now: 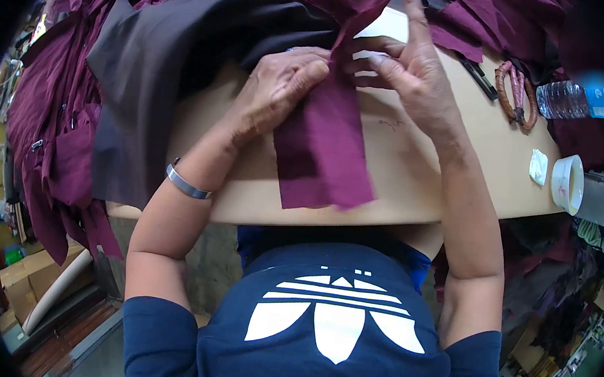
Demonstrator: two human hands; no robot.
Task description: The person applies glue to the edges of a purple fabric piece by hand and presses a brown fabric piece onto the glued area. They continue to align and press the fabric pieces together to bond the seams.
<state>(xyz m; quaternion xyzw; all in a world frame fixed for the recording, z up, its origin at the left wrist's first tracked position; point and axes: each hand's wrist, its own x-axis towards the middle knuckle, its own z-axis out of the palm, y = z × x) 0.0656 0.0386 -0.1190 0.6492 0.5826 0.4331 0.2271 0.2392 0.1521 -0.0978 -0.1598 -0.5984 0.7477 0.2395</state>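
My left hand [282, 86] is closed on a maroon cloth piece [327, 144], pinching it between thumb and fingers near its upper part. The cloth's lower end hangs as a flap over the tabletop. Right beside the pinched spot is my right hand [419, 80], its index finger stretched upward along the cloth's top corner. The other fingers of that hand are apart and point toward the cloth. Dark grey fabric [137, 102] joins the maroon cloth behind my left hand and drapes over the table's left side.
The tan table [236, 197] carries maroon garments [54, 109] heaped at the left and back. On the right lie a black pen-like tool [478, 78], wrapped-handle scissors [517, 96], a water bottle [572, 101], a white scrap [538, 167] and a white tub [567, 184] at the edge.
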